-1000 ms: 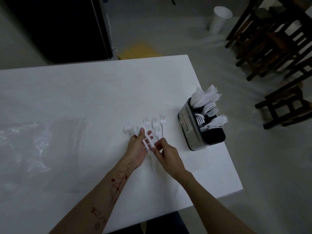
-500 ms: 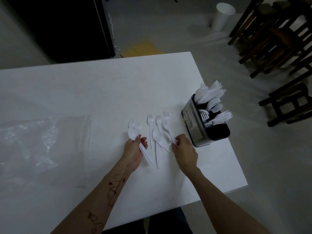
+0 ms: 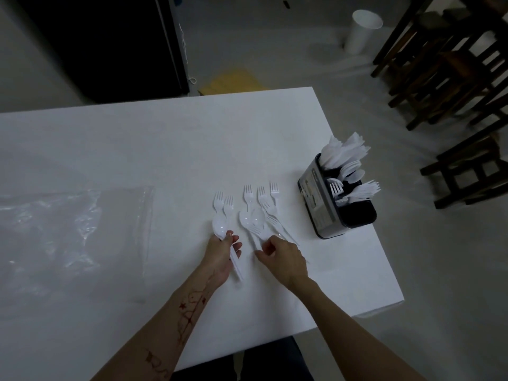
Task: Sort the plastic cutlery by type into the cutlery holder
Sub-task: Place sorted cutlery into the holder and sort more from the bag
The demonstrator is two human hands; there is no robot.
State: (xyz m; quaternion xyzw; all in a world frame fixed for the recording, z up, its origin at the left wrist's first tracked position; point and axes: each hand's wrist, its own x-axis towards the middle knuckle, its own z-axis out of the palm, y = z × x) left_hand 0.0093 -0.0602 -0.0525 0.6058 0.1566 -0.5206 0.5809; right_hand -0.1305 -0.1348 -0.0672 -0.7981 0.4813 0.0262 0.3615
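Cutlery [image 3: 258,215] is lying loose at the worktop's [image 3: 137,149] centre, holder [image 3: 319,207] standing at three o'clock.
Left hand [image 3: 220,257] is gripping spoons [image 3: 221,228]; right hand [image 3: 284,257] is pinching a handle in the pile.

- Table [image 3: 165,149]: plain white.
- Loose forks [image 3: 248,194] and spoons [image 3: 220,225]: white plastic, all alike.
- Holder [image 3: 316,199] near the right edge: silvery side with a printed label, black inside, filled with white cutlery.
- Bag [image 3: 71,232] by the left edge: clear, with pale glints.
- Left forearm [image 3: 189,312]: dark red drawn lines and stars.
- Cup [image 3: 362,31] on the floor: white.
- Floor [image 3: 275,50]: pale grey, with a yellow patch [image 3: 233,81].
- Chairs [image 3: 453,64]: dark brown wood.
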